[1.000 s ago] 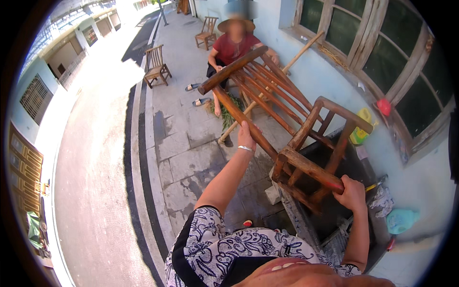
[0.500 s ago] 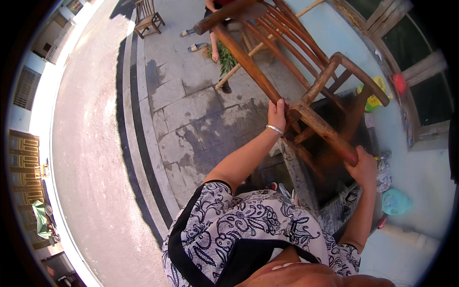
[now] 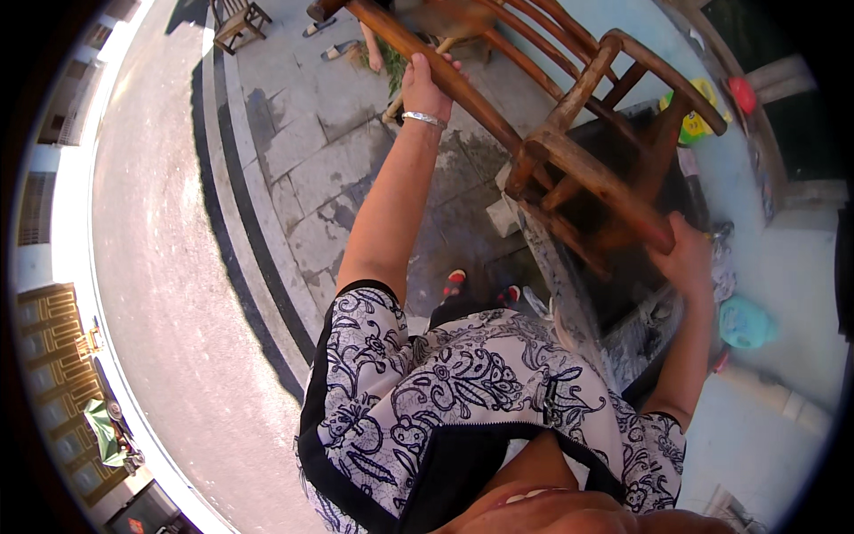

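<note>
A wooden chair [image 3: 569,133] of dark reddish-brown, worn timber was held up off the ground in front of the person. Its frame was made of rounded rails and slats, with several curved back slats running side by side toward the top of the picture and a boxy seat frame with cross rungs nearer the body. The left hand [image 3: 423,82], with a silver bangle [image 3: 423,117] at the wrist, was wrapped on one long side rail, its fingers [image 3: 438,62] curled over the wood. The right hand [image 3: 685,258] was pressed against a lower rung of the seat frame; whether its fingers were closed round the rung could not be told.

The chair was carried above a dark stone trough [image 3: 614,285], whose pale rim lay just below the seat frame and close beside the person's body. To the right, a light wall [image 3: 765,178] stood near, with a yellow-green container [image 3: 694,116] and a teal object [image 3: 745,322] beside it, so room on that side was tight. To the left, stone paving [image 3: 311,169] and a wide road [image 3: 151,267] lay open. A second small chair [image 3: 236,18] stood well apart at the top edge.

The chair was tilted, its long axis running from the seat near the right hand up and leftward, the back pointing away from the person.
</note>
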Demonstrator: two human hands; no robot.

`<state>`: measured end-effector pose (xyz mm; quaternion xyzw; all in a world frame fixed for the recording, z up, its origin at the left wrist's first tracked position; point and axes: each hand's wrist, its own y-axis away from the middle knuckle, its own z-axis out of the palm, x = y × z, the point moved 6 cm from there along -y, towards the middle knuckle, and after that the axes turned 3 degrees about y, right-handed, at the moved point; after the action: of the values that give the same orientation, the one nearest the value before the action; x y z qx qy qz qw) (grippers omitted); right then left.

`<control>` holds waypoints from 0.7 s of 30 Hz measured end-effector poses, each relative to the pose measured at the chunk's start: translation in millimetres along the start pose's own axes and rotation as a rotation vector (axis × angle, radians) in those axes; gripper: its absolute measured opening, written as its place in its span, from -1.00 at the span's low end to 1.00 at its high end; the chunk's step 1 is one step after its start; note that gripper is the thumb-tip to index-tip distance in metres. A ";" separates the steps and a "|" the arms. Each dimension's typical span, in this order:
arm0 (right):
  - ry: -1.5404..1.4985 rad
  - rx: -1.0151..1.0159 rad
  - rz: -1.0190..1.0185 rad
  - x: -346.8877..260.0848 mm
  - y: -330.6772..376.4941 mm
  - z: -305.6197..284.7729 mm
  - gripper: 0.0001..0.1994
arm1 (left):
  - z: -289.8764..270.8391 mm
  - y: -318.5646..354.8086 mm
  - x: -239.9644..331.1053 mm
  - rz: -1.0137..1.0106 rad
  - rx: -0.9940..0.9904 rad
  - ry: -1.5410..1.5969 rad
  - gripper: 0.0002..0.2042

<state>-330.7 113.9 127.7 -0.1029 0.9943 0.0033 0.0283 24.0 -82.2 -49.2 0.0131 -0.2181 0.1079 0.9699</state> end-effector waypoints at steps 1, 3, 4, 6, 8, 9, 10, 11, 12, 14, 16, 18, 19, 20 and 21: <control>0.003 -0.003 0.000 0.7 0.5 -0.1 -0.69 | -1.6 -5.8 6.4 0.005 -0.016 -0.012 -0.70; 0.012 -0.004 0.005 1.3 2.6 -1.2 -0.68 | -2.8 -18.3 19.3 0.013 -0.053 -0.031 -0.71; 0.019 0.007 -0.004 0.9 3.9 -2.2 -0.68 | -0.3 -25.6 29.7 0.032 -0.075 -0.058 -0.71; 0.032 0.025 -0.012 1.4 6.2 -2.5 -0.68 | 5.6 -41.5 47.9 0.061 -0.116 -0.109 -0.70; 0.032 0.028 -0.044 1.2 2.8 -2.5 -0.69 | 0.6 -56.0 65.8 0.034 -0.168 -0.146 -0.69; 0.032 0.030 -0.055 2.0 1.6 -1.5 -0.69 | -1.0 -60.5 67.1 0.015 -0.196 -0.165 -0.68; 0.029 0.028 -0.048 3.1 1.9 -0.8 -0.69 | -0.7 -61.7 63.0 0.012 -0.177 -0.168 -0.68; 0.027 0.027 -0.042 3.9 2.1 -0.4 -0.69 | -0.8 -61.3 59.1 0.011 -0.157 -0.171 -0.67; 0.024 0.027 -0.039 4.5 1.6 0.0 -0.70 | -1.3 -60.4 57.0 0.011 -0.137 -0.174 -0.67; 0.047 0.044 -0.036 7.6 1.1 -0.3 -0.70 | -0.8 -55.1 60.2 0.024 -0.137 -0.147 -0.67; 0.067 0.062 -0.043 10.3 -1.4 -1.5 -0.70 | -5.5 -48.3 67.3 0.038 -0.112 -0.134 -0.66; 0.080 0.077 -0.053 14.2 -3.5 -1.8 -0.71 | -13.4 -40.5 74.1 0.045 -0.061 -0.135 -0.66; 0.081 0.080 -0.058 21.0 -1.7 0.5 -0.70 | -8.7 -29.7 71.6 0.018 -0.053 -0.108 -0.66; 0.087 0.082 -0.065 23.9 -2.2 1.3 -0.70 | -6.7 -21.9 74.6 0.017 -0.073 -0.108 -0.66; 0.093 0.084 -0.072 25.6 -2.7 1.9 -0.70 | -4.8 -14.8 77.4 0.016 -0.093 -0.107 -0.67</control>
<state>-355.0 106.0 124.3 -0.1373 0.9895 -0.0443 -0.0133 97.5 -80.5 -20.3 -0.0280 -0.2745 0.1043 0.9555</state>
